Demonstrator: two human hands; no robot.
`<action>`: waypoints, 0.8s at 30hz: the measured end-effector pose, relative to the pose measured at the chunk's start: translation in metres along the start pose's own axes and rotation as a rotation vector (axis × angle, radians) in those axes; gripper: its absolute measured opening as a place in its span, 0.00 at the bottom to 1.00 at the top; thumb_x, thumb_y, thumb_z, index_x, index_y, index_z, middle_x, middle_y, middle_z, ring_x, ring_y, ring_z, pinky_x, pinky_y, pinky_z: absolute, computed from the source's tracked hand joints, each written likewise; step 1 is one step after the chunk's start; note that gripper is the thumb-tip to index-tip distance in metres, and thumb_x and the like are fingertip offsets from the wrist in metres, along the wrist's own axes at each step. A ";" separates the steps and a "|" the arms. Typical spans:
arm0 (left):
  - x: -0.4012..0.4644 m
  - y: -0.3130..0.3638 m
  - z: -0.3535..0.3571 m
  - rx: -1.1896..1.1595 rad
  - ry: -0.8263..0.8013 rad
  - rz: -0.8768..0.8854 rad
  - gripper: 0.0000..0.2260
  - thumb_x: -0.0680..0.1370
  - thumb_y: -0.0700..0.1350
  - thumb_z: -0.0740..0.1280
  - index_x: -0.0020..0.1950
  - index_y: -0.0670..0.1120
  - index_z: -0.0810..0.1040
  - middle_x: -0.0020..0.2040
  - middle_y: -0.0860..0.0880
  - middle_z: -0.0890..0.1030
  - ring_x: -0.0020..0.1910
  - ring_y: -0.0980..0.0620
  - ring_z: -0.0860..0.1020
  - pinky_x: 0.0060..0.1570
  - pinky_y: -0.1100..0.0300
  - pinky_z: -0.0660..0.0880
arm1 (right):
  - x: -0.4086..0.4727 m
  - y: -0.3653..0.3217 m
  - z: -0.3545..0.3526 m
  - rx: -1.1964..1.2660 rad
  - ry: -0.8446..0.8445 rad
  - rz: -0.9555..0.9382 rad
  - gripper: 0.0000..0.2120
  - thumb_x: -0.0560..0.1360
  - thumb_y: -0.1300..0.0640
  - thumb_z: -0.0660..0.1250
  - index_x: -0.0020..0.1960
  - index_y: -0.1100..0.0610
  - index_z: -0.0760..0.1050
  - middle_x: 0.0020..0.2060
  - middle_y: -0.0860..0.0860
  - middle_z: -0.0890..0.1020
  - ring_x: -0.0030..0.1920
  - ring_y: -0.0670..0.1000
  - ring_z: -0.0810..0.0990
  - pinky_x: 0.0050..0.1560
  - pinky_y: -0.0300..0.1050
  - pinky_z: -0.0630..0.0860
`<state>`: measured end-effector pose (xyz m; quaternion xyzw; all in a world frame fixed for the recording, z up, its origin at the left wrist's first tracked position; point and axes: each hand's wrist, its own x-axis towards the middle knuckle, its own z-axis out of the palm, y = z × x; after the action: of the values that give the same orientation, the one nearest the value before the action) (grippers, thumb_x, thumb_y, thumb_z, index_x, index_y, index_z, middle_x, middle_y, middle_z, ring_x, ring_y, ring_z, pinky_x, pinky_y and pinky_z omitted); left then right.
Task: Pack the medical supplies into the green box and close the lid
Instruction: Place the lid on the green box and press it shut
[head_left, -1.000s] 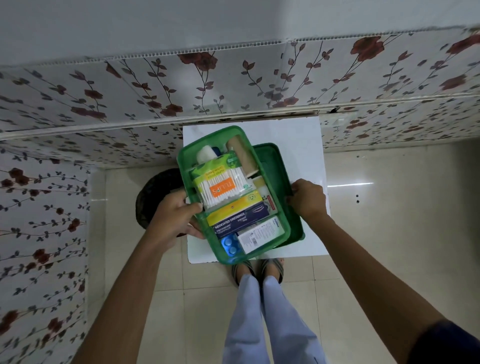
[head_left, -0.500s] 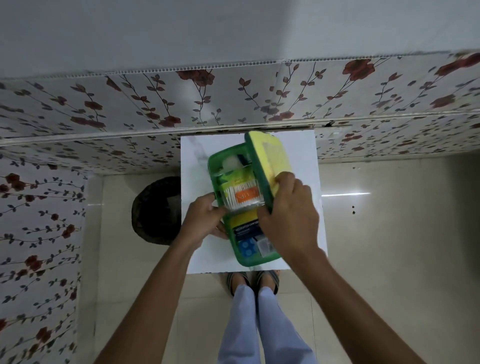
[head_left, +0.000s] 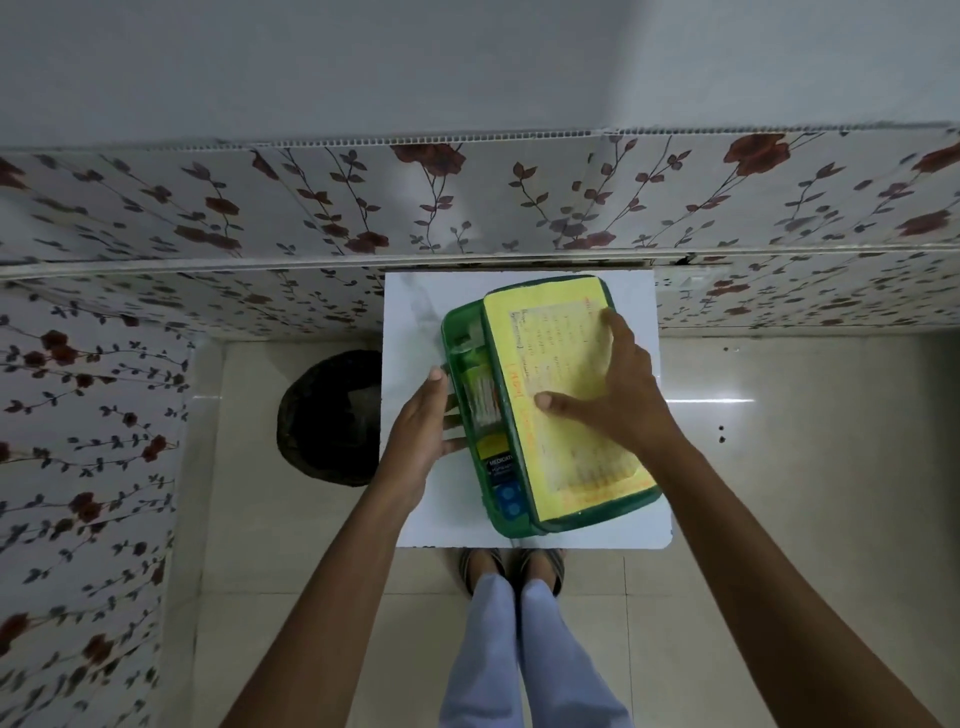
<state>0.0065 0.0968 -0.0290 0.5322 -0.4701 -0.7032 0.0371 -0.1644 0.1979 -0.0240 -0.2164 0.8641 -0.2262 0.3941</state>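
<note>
Now that the lid (head_left: 566, 395) has swung down from near upright half a second ago to almost flat over the green box (head_left: 470, 415) at the centre of the frame on the white bench (head_left: 415, 322), packing looks finished and only the final press remains. A strip of supplies (head_left: 488, 410) shows along the uncovered left edge. The right hand (head_left: 608, 389) lies flat on the yellow label, fingers spread and gripping nothing; a second ago it held the opened lid's far edge, while the left hand (head_left: 423, 441) braces the box's left wall, fingers loosely open against it.

A small white square worktop (head_left: 415, 312) stands against rose-patterned wall panels (head_left: 311, 208). Glossy cream floor tiles (head_left: 779, 467) reflect a streak of light; a dark round basket (head_left: 327, 415) sits beside the worktop.
</note>
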 end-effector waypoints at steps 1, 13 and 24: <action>0.000 0.001 0.001 0.000 -0.008 0.020 0.19 0.78 0.60 0.51 0.67 0.59 0.67 0.66 0.46 0.74 0.62 0.48 0.75 0.58 0.49 0.75 | 0.000 0.000 0.001 0.021 -0.021 -0.030 0.52 0.60 0.44 0.77 0.73 0.48 0.48 0.72 0.55 0.59 0.70 0.59 0.61 0.65 0.61 0.65; 0.001 -0.003 0.004 0.260 -0.065 0.169 0.24 0.77 0.59 0.57 0.71 0.65 0.53 0.65 0.55 0.75 0.61 0.54 0.75 0.60 0.50 0.74 | -0.014 -0.007 0.033 -0.115 0.131 -0.165 0.48 0.66 0.46 0.73 0.74 0.53 0.48 0.72 0.53 0.59 0.69 0.58 0.62 0.65 0.61 0.68; 0.005 0.000 0.011 0.182 0.070 0.126 0.14 0.79 0.48 0.60 0.64 0.55 0.69 0.55 0.56 0.78 0.53 0.56 0.77 0.52 0.58 0.75 | -0.018 -0.015 0.039 -0.185 0.191 -0.117 0.39 0.72 0.48 0.67 0.74 0.52 0.47 0.71 0.54 0.62 0.66 0.59 0.67 0.60 0.60 0.71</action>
<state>-0.0043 0.1016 -0.0325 0.5269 -0.5631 -0.6348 0.0490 -0.1205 0.1871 -0.0280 -0.2794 0.9007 -0.1875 0.2747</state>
